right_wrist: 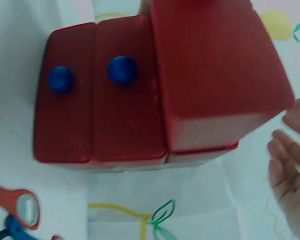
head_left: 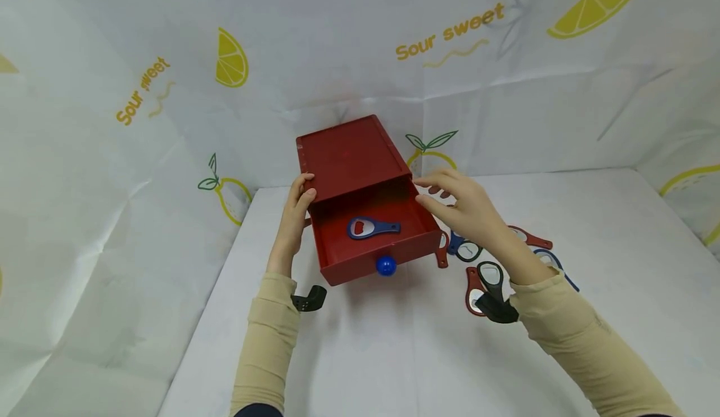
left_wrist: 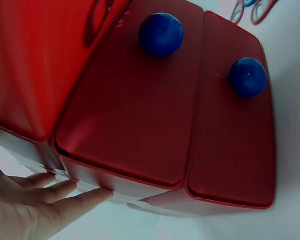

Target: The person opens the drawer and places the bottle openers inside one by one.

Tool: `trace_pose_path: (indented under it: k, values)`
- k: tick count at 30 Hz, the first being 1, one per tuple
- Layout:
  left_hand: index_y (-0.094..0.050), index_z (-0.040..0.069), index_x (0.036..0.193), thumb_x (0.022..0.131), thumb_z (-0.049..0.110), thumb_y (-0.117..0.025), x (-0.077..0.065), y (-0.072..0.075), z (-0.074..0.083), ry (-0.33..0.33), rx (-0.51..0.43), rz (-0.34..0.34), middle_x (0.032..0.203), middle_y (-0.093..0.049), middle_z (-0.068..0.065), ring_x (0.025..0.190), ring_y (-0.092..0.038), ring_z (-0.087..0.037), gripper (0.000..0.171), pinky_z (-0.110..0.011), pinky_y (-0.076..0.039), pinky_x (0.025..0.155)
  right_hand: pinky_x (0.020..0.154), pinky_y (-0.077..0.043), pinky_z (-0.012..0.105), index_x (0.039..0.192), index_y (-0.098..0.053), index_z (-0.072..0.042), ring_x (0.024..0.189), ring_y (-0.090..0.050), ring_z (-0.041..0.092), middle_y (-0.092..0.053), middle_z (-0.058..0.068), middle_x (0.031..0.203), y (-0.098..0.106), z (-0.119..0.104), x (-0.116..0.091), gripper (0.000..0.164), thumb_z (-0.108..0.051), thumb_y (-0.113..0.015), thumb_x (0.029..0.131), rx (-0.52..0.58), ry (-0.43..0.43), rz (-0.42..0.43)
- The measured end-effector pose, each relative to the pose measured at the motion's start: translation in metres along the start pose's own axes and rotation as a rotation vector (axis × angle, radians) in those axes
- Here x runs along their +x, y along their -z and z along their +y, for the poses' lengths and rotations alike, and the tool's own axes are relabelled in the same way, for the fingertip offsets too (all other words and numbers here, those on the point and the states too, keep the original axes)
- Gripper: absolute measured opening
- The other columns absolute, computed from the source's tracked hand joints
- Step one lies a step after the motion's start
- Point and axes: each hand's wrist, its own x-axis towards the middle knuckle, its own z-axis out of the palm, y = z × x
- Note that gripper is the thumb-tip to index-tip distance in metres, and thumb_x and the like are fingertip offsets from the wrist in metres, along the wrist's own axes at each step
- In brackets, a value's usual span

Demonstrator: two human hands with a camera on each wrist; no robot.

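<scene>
Several bottle openers (head_left: pixel 473 277) loose on white table (head_left: pixel 382 354), hemming open drawer (head_left: pixel 351 269) on right; room clearer ahead of blue knob (head_left: pixel 385 266). Blue bottle opener (head_left: pixel 377 227) flat inside drawer. Right hand (head_left: pixel 469 207) half open, empty, near drawer's right edge (contact hard to tell). Left hand (head_left: pixel 290 220) spread along left side of red three-drawer cabinet (head_left: pixel 354 157), touching, not clasping. Step seems stowing openers; next move likely calls for right hand clearing rim, cabinet braced. Lemon-print backdrop (head_left: pixel 337 48) close behind cabinet, little room there.
</scene>
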Motion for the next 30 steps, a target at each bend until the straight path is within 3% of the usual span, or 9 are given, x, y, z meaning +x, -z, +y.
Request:
trace_pose_path:
  k: [7, 13, 17, 20, 30]
  values:
    - [-0.031, 0.028, 0.137, 0.092, 0.030, -0.038, 0.013, 0.003, -0.017, 0.030, 0.005, 0.001, 0.147, -0.027, -0.005, 0.126, -0.035, -0.028, 0.046, -0.056, -0.035, 0.093, 0.076, -0.043, 0.008, 0.112, -0.065, -0.004, 0.086, -0.057, 0.017, -0.064, 0.010, 0.104, -0.001, 0.024, -0.020, 0.038, 0.005, -0.070, 0.075, 0.040, 0.134, 0.102]
    - [-0.031, 0.042, 0.138, 0.092, 0.034, -0.039, 0.018, 0.004, -0.023, 0.050, -0.009, -0.002, 0.149, -0.024, 0.001, 0.128, -0.034, -0.027, 0.048, -0.054, -0.034, 0.095, 0.078, -0.040, 0.001, 0.114, -0.063, -0.005, 0.089, -0.058, 0.017, -0.064, 0.009, 0.104, 0.001, 0.043, -0.044, 0.039, 0.004, -0.067, 0.077, -0.001, 0.051, 0.075]
    - [-0.033, 0.043, 0.135, 0.090, 0.036, -0.039, 0.017, 0.003, -0.024, 0.048, -0.001, 0.009, 0.146, -0.027, 0.000, 0.124, -0.037, -0.027, 0.046, -0.051, -0.035, 0.092, 0.076, -0.044, 0.008, 0.118, -0.062, -0.007, 0.091, -0.056, 0.016, -0.063, 0.008, 0.105, 0.004, 0.055, -0.063, 0.038, -0.002, -0.067, 0.080, -0.060, -0.039, 0.037]
    - [-0.035, 0.039, 0.133, 0.089, 0.036, -0.039, 0.017, 0.003, -0.024, 0.033, -0.006, 0.015, 0.144, -0.029, -0.001, 0.123, -0.038, -0.027, 0.044, -0.050, -0.036, 0.090, 0.072, -0.049, 0.019, 0.119, -0.061, -0.008, 0.088, -0.055, 0.016, -0.063, 0.008, 0.106, 0.006, 0.063, -0.077, 0.038, -0.005, -0.067, 0.081, -0.111, -0.099, 0.015]
    - [-0.032, 0.033, 0.137, 0.093, 0.033, -0.037, 0.011, 0.001, -0.016, 0.034, -0.007, 0.006, 0.147, -0.025, -0.002, 0.127, -0.035, -0.026, 0.044, -0.052, -0.036, 0.095, 0.073, -0.051, 0.043, 0.122, -0.057, -0.004, 0.093, -0.057, 0.027, -0.060, 0.013, 0.106, 0.004, 0.090, -0.115, 0.040, -0.011, -0.067, 0.083, -0.187, -0.244, -0.112]
